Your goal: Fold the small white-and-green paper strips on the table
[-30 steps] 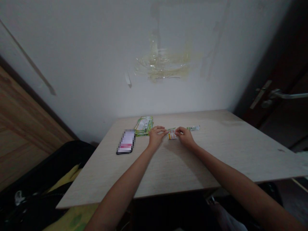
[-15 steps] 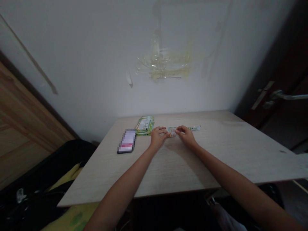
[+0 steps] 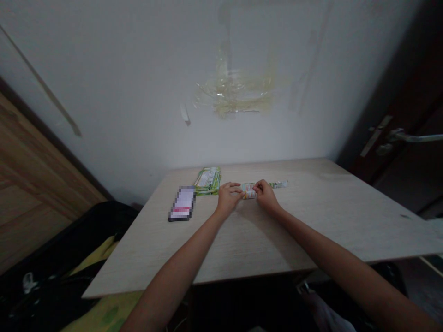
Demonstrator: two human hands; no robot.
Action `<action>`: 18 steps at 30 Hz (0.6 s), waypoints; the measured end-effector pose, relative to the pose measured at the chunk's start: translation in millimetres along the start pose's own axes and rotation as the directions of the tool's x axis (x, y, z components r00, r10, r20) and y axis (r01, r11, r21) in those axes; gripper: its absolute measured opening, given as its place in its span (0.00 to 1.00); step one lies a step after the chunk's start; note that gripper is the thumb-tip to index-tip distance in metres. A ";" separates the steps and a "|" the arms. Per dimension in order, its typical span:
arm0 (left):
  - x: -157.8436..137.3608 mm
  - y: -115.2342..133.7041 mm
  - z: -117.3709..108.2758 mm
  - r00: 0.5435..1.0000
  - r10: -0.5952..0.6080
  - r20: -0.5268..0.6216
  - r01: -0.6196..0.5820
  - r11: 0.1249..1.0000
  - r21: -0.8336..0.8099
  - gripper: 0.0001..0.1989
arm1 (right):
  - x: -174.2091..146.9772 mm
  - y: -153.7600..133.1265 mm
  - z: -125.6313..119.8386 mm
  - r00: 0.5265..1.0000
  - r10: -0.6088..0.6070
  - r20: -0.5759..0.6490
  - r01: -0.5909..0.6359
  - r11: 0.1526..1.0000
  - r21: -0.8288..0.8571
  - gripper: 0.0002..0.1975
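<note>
Wooden panel [image 3: 31,184], far edge, at nine o'clock (all hours read as seen, from the small packet at the dial's centre). Yellow cloth [image 3: 107,311], one, at eight o'clock, below the table [image 3: 221,258]. Phone [image 3: 182,203], one, dark-edged, screen blurred, flat on the table at nine o'clock. Green packets [image 3: 207,180], one stack, printed, between nine and ten o'clock, just beside the phone. Left hand [image 3: 229,197], at nine o'clock: grip loose, fingers partly spread, tips touching the small packet's left edge; whether they pinch it cannot be told. Small packet [image 3: 249,191], one, pale with red and orange print, near the middle of the table, between the two hands. Tape [image 3: 238,94], clear and yellowed, on the wall at twelve o'clock. Right hand [image 3: 267,194], at three o'clock: grip closed, thumb and fingertips pinching the small packet's right side. Green-and-white strip [image 3: 281,184], one, at three o'clock, left end hidden by the right hand. Door handle [image 3: 418,137], metal, between two and three o'clock.
</note>
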State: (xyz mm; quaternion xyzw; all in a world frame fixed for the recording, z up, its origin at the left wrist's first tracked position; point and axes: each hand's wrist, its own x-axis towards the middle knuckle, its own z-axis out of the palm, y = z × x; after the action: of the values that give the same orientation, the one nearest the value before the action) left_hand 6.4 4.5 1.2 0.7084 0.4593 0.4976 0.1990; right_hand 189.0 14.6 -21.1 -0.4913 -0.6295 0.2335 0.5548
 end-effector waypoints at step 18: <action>-0.4 -0.4 1.8 0.999 -0.025 0.029 0.025 1.000 -0.008 0.03 | -0.1 -10.1 -7.3 0.999 -0.034 -0.024 0.035 0.999 0.016 0.04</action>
State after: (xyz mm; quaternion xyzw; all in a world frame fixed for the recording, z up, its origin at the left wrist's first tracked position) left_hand 7.8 4.7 -0.1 0.7087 0.4632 0.4868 0.2148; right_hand 192.2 8.5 -10.7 -0.4783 -0.6294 0.2234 0.5702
